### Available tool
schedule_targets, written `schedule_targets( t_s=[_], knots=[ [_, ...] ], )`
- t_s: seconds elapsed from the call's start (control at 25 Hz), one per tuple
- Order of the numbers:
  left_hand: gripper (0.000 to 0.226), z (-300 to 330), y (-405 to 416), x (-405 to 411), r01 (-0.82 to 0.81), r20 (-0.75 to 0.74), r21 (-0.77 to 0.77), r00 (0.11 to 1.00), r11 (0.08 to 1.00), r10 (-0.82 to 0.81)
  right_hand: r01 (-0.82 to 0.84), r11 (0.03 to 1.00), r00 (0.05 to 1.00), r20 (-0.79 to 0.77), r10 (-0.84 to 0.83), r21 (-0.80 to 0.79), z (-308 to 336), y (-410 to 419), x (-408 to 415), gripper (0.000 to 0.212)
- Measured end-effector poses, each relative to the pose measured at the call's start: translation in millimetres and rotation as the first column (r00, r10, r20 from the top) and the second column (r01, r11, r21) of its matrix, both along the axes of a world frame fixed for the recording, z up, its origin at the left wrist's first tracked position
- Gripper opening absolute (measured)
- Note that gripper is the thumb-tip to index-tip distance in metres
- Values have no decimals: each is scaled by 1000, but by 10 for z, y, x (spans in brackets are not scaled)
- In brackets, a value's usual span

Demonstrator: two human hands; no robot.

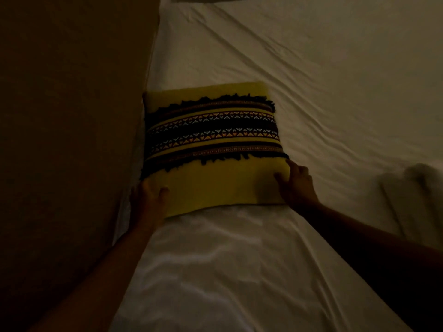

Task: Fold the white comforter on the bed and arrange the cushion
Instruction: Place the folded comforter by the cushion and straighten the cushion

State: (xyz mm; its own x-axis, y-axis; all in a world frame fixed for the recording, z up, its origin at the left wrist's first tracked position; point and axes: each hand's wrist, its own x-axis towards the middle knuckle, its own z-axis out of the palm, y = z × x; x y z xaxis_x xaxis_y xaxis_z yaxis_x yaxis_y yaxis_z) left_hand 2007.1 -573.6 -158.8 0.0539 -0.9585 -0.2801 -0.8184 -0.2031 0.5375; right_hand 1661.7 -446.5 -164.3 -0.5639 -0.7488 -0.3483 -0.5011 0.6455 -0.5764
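1. A square yellow fabric cushion (213,149), crossed by dark woven bands with small diamond patterns and dark fringe above and below them, lies flat on the bed (335,80).
2. The cushion sits on a wrinkled white sheet (215,259) close to the bed's left edge, its left side just beside a dark brown panel (67,116) that runs along that side.
3. The left hand (147,202) grips the cushion's near left corner; its thumb lies on the yellow top face and the other fingers are hidden along the edge.
4. The right hand (298,185) holds the near right corner, thumb pressed onto the top face and fingers curled round the side edge.
5. Both bare forearms reach in from the lower part of the view, well apart, one to each corner.
6. A bunched mass of white bedding (414,188) rises at the right edge, apart from the cushion; whether it is the comforter cannot be told in the dim light.
7. Long creases run diagonally across the sheet beyond the cushion.
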Motion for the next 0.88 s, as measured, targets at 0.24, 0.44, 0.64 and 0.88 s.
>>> schedule_targets(
  t_s=[0.24, 0.44, 0.64, 0.88],
  knots=[
    [106, -206, -820, -256, -152, -182, 102, 969, 983, 168, 163, 985, 975, 160, -152, -58, -399, -872, -231, 84],
    [118, -479, -1194, -233, -167, -313, 198, 923, 966, 224, 412, 908, 905, 82, -417, 74, -779, -1139, -143, 113],
    [93, -514, -949, -283, -272, -444, 129, 844, 954, 301, 424, 905, 896, 164, -413, -37, -783, -1054, -114, 105],
    [79, -318, -502, -170, -275, -540, 132, 786, 952, 302, 444, 880, 896, 118, -429, -167, -410, -690, -85, 80]
  ],
)
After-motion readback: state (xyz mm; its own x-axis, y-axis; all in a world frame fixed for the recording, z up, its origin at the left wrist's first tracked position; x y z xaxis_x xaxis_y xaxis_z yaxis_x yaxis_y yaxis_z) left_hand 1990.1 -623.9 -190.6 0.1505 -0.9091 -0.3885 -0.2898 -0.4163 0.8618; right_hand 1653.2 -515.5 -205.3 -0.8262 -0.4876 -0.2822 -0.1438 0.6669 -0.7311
